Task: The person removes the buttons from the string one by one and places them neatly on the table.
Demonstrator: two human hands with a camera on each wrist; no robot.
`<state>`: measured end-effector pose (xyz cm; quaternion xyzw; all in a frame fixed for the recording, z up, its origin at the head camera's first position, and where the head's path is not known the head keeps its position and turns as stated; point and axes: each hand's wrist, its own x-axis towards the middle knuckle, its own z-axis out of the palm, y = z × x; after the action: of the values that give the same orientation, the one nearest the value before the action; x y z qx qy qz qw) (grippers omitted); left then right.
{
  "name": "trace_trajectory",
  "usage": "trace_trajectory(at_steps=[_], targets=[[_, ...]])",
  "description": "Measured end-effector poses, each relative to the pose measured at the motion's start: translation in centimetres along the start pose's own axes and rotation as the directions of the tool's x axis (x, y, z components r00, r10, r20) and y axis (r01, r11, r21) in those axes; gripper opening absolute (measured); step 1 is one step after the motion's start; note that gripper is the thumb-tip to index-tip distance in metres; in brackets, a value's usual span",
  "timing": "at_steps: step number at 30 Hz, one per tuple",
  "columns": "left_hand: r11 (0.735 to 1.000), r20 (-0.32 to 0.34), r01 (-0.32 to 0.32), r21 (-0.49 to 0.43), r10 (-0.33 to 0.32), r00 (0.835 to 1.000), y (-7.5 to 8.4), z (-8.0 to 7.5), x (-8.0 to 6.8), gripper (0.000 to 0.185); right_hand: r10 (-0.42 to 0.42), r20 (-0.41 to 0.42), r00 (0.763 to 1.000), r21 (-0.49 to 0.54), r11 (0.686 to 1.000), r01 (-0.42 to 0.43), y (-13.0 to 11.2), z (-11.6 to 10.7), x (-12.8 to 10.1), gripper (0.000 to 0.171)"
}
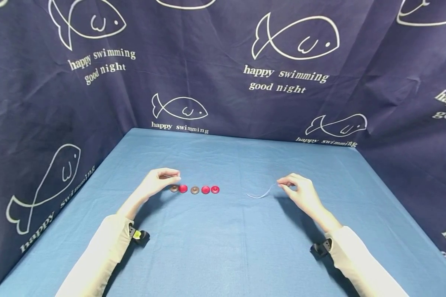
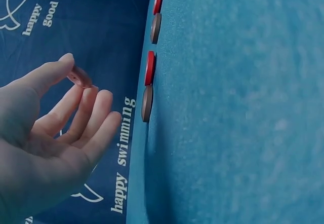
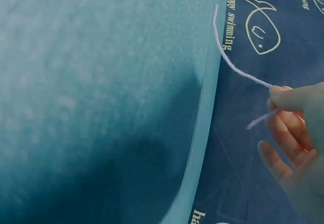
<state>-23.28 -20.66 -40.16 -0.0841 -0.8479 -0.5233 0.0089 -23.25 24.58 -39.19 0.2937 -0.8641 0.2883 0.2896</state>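
My left hand pinches a brown button between thumb and fingertips, raised above the table as the left wrist view shows. Just below it a row of buttons lies on the cloth: a brown button, a red button, another brown button and two more red buttons at the right end. On the right side, my right hand pinches a thin pale string near one end. A short tail of it sticks out below the fingers, and the longer part curves down leftward toward the table.
A blue cloth covers the table. Dark blue curtains with white fish drawings and lettering stand behind and at both sides. Each wrist wears a small black camera, and pale sleeves cover the forearms.
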Motion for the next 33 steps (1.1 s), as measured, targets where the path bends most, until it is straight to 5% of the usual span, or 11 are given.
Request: trace_trajectory(at_steps=[8, 33], targets=[[0.996, -0.014, -0.034, 0.081, 0.035, 0.999, -0.3, -0.5, -0.2, 0.036, 0.003, 0.011, 1.0, -0.006, 1.0, -0.003, 0.0, -0.3, -0.2, 0.018], [0.956, -0.003, 0.0, 0.294, 0.001, 1.0, -0.4, -2.1, -0.9, 0.029, 0.071, 0.093, 0.993, -0.082, 0.995, -0.064, 0.4, -1.0, -0.8, 0.012]])
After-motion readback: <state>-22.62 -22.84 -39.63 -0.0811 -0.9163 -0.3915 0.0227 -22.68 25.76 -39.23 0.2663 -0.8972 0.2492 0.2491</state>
